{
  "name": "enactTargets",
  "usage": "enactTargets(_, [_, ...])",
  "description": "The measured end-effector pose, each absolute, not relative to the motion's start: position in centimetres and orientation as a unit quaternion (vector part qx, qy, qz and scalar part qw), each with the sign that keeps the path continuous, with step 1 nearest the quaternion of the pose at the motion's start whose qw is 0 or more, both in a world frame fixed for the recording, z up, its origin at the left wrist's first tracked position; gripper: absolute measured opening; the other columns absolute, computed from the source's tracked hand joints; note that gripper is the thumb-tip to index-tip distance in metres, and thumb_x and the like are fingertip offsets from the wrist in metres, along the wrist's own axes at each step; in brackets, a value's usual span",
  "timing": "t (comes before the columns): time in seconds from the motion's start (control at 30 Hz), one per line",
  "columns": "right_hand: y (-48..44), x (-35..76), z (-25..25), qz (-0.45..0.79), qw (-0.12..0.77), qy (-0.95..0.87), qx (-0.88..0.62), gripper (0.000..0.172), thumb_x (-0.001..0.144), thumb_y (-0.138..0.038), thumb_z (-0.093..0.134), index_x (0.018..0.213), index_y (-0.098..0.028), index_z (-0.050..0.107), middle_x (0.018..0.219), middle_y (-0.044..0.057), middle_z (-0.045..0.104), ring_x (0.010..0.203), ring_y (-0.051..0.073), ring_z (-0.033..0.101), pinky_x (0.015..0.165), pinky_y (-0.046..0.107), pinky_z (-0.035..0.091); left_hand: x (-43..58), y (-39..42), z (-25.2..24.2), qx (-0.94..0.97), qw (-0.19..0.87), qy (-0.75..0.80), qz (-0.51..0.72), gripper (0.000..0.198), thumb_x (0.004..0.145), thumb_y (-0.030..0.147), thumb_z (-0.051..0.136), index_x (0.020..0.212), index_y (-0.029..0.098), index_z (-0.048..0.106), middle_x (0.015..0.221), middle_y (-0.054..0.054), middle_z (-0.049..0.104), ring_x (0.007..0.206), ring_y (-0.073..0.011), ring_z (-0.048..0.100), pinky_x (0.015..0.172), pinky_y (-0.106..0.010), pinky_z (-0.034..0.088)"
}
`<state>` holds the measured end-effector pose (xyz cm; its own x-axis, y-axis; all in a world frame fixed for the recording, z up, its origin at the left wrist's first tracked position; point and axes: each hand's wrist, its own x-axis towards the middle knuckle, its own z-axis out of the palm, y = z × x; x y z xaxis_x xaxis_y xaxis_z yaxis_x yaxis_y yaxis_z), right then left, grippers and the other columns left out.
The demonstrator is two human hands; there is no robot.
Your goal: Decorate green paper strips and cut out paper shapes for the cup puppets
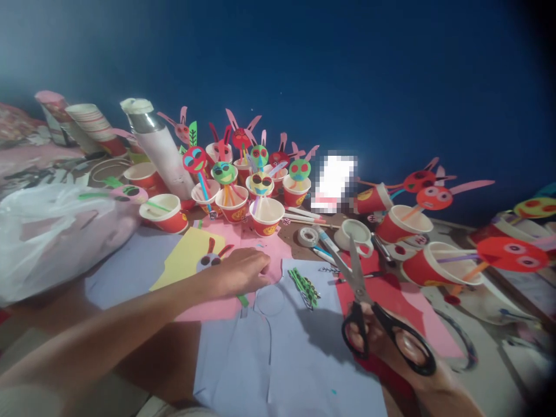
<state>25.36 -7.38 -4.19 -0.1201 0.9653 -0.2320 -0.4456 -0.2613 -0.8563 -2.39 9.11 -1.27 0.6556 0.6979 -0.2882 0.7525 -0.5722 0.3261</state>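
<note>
My right hand [382, 341] grips black-handled scissors [358, 284] over the sheets, with the fingers through the loops and the blades spread apart, pointing away from me. My left hand [248, 271] is over the pink paper [271, 237] with its fingers curled under; whatever they hold is hidden. Beside its wrist lies a pale purple paper face [208, 262] with dark eyes and red ears. Between my hands, a green leaf-like paper cutout [306, 285] with dark markings lies on a white sheet [304, 359]. A circle [270, 301] is drawn on that sheet.
Several red-and-white paper cups [266, 219] with paper faces on sticks stand along the wall. A plastic bag [56, 237] bulges at left; a white bottle [158, 147] leans behind. Tape [307, 236], pens and a white mug [354, 236] lie beyond the scissors. Red paper [386, 295] is at right.
</note>
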Motion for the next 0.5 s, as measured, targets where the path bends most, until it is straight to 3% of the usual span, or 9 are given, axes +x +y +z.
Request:
enactTargets(0.17, [-7.2, 23.8, -3.4, 0.683, 0.479, -0.331, -0.440, 0.051, 0.071, -0.061, 0.073, 0.105, -0.023, 0.070, 0.085, 0.008, 0.067, 0.078, 0.026, 0.061, 0.075, 0.040, 0.049, -2.5, 8.3, -1.7, 0.887, 0.211, 0.409, -0.045, 0.015, 0.076, 0.033, 0.057, 0.071, 0.021, 0.049, 0.080, -0.002, 0.061, 0.079, -0.0224, 0.058, 0.063, -0.031, 0.035])
enactTargets(0.33, [-6.7, 24.0, -4.8, 0.662, 0.498, -0.379, -0.413, 0.050, 0.076, -0.061, 0.069, 0.111, -0.027, 0.064, 0.084, 0.005, 0.062, 0.075, 0.022, 0.058, 0.073, 0.036, 0.048, -2.9, 7.3, -0.8, 0.892, 0.229, 0.389, -0.031, 0.012, 0.079, 0.028, 0.058, 0.079, 0.021, 0.050, 0.089, -0.002, 0.059, 0.088, -0.0215, 0.055, 0.074, -0.031, 0.038])
enactTargets(0.5, [-6.2, 23.8, -4.2, 0.599, 0.485, -0.432, -0.469, 0.046, 0.081, -0.068, 0.057, 0.093, -0.024, 0.065, 0.075, 0.004, 0.058, 0.068, 0.021, 0.054, 0.066, 0.034, 0.049, -2.4, 6.6, 0.3, 0.887, 0.249, 0.389, -0.027, 0.013, 0.075, 0.013, 0.056, 0.069, 0.019, 0.046, 0.081, -0.002, 0.057, 0.086, -0.0203, 0.053, 0.074, -0.030, 0.038])
